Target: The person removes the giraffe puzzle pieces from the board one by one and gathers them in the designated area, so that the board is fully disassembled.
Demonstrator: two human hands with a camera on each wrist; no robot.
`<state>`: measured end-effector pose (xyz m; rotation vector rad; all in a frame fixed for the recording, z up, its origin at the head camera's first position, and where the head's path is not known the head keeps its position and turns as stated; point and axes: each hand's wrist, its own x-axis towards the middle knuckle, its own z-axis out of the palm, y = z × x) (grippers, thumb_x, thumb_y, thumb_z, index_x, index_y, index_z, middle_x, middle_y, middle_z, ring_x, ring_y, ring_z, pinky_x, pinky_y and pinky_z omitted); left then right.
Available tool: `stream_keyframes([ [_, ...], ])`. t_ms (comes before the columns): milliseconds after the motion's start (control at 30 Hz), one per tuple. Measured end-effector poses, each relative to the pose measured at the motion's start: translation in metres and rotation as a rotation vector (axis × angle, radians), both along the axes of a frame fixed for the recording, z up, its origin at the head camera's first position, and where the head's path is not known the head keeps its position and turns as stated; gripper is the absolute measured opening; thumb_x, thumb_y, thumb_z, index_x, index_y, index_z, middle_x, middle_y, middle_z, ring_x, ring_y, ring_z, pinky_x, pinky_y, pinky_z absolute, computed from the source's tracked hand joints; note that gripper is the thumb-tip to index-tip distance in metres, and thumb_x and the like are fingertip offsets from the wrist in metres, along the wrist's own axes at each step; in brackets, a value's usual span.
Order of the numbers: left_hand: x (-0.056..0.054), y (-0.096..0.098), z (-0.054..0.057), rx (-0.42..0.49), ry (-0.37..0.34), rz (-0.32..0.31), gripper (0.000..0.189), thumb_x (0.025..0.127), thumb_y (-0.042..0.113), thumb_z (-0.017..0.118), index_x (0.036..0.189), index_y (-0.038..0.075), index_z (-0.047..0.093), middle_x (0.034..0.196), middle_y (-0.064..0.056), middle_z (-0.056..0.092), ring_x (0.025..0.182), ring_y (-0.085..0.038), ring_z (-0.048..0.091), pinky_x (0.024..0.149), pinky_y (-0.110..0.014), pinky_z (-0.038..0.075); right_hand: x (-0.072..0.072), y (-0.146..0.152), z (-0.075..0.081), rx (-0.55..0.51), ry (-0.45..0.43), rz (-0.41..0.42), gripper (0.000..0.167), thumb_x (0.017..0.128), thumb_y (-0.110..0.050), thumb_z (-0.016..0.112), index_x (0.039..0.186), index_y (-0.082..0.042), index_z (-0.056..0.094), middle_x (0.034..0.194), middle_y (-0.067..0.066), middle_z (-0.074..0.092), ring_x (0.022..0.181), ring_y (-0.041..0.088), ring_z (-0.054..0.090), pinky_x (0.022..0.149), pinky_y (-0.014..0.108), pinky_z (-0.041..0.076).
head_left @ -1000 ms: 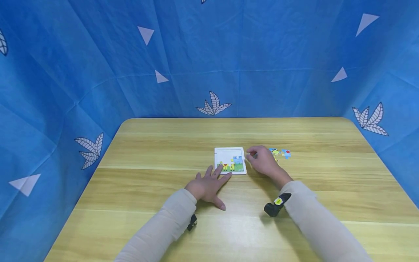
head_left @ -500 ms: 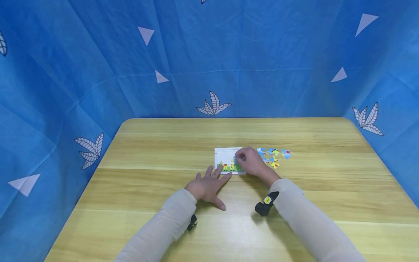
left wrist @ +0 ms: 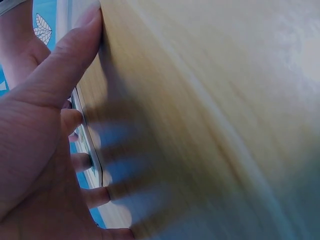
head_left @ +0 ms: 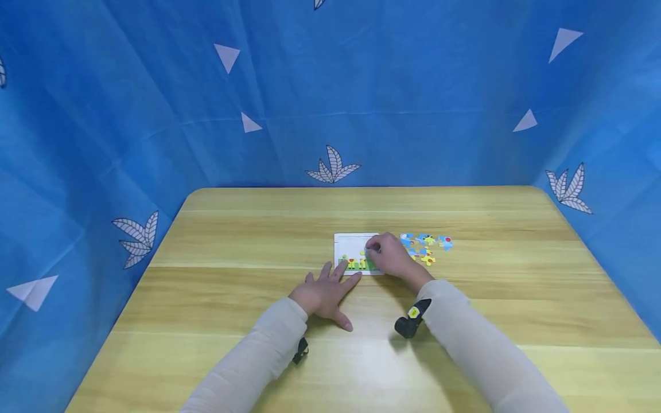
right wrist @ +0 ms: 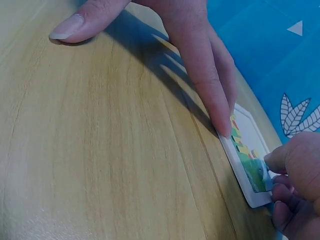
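While right hand [head_left: 391, 254] pinches piece [right wrist: 263, 169], partly hiding tray [head_left: 349, 244], left hand [head_left: 322, 292] splayed; loose pieces [head_left: 427, 240] nearby.

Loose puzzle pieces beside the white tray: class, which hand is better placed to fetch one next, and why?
Probably the right hand: it is at the right side of the white tray, next to the loose puzzle pieces. The left hand is farther away, spread at the tray's near edge.

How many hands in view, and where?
2: left hand spread at the near edge of the puzzle tray; right hand over the tray's right side. None appear hidden.
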<state>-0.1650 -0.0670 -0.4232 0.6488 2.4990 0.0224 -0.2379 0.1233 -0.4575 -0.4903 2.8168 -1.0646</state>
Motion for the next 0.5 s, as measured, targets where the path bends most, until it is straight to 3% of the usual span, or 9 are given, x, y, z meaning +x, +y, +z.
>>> stream_keyframes([
  [200, 0.0004, -0.003, -0.002, 0.004, 0.001, -0.004, 0.109, 0.067, 0.067, 0.069, 0.152, 0.036, 0.007, 0.16, -0.004, -0.004, 0.145, -0.036, 0.004, 0.106, -0.065, 0.019, 0.0001, -0.005, 0.0017, 0.012, -0.035, -0.025, 0.019, 0.088, -0.012, 0.059, 0.102, -0.002, 0.066, 0.103, 0.016, 0.056, 0.095, 0.027, 0.052, 0.084, 0.044, 0.045],
  [500, -0.0003, -0.0009, -0.0012, 0.013, 0.0, 0.001, 0.109, 0.067, 0.066, 0.07, 0.152, 0.036, 0.007, 0.16, -0.005, -0.004, 0.145, -0.036, 0.003, 0.106, -0.066, 0.019, 0.0009, -0.0037, 0.0054, 0.003, -0.013, -0.036, 0.016, 0.09, -0.015, 0.059, 0.102, -0.004, 0.063, 0.107, 0.018, 0.054, 0.1, 0.03, 0.052, 0.087, 0.047, 0.045],
])
